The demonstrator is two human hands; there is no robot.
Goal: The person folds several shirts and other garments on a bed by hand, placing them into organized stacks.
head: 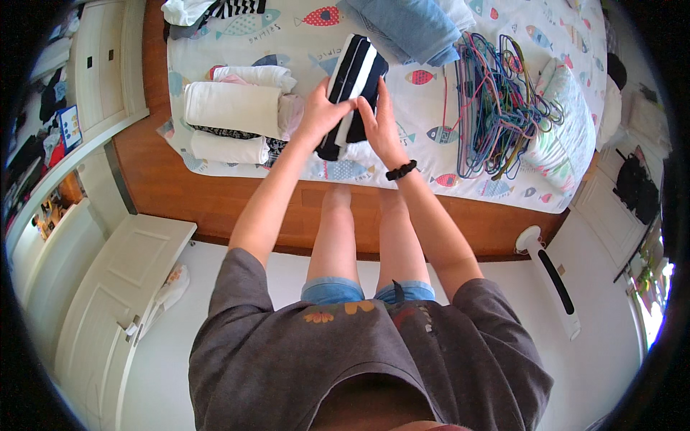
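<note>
Between my two hands is a folded black-and-white striped garment (353, 70), a compact bundle held over the front part of the bed. My left hand (326, 110) grips its left side, with the thumb across the front. On the other side, my right hand (381, 123) holds the lower right edge, its thumb close to the left thumb. To the left of my hands lie folded white garments (233, 108) in a stack, with a black patterned cloth (226, 131) among them. The underside of the striped bundle is hidden.
A fish-print sheet (302, 48) covers the bed. Folded denim (409, 27) lies at the back, and a heap of tangled clothes hangers (496, 108) lies right, beside a patterned pillow (563, 129). Striped and white clothes (188, 13) sit back left. A white tower fan (550, 280) stands right.
</note>
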